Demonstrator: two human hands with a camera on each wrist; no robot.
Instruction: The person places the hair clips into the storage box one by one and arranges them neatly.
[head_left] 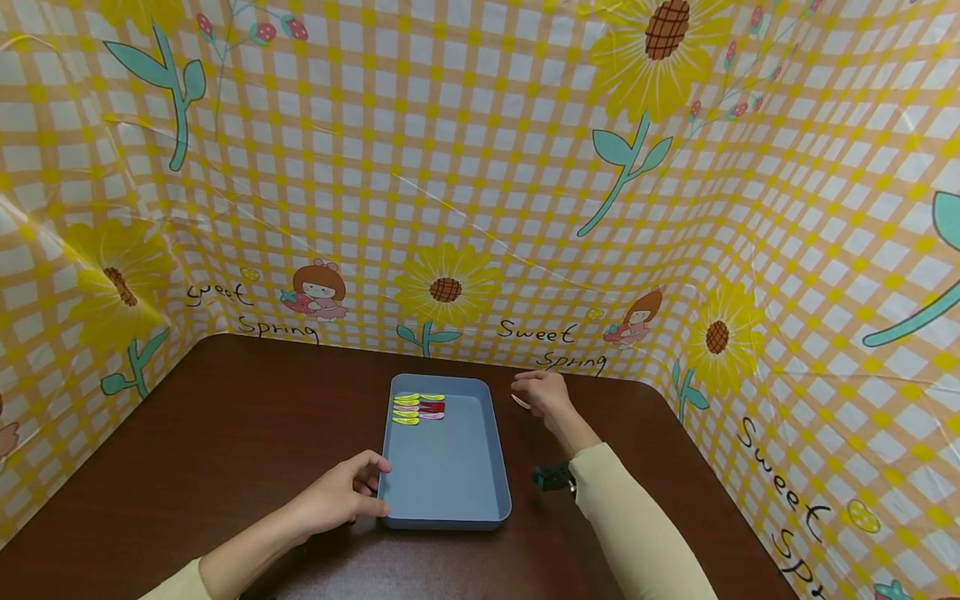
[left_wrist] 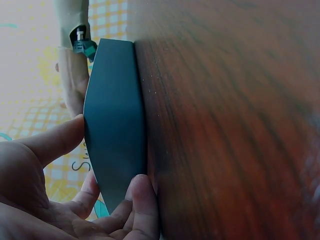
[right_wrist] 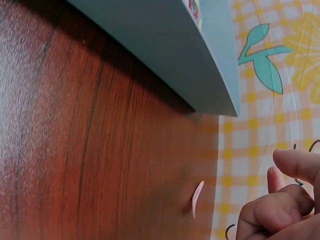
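Observation:
My left hand [head_left: 341, 496] grips the left side of a blue-grey tray [head_left: 450, 525] near its front corner. In the left wrist view its thumb touches the rim and its bent fingers lie along the tray's outer wall [left_wrist: 115, 110]. Inside the tray, at the far left, snap hair clips [head_left: 406, 409] lie in two columns: yellow, pink and red. Right of the tray, my right hand [head_left: 547, 395] hovers with loosely bent fingers by a single pink hair clip [right_wrist: 198, 199]. That clip lies on the table, apart from the fingers in the right wrist view.
The dark brown wooden table [head_left: 247, 417] carries the tray. A yellow-checked cloth [head_left: 450, 200] with sunflowers rises behind and at both sides of the table. A dark strap with a green device [head_left: 553, 477] hangs at my right wrist.

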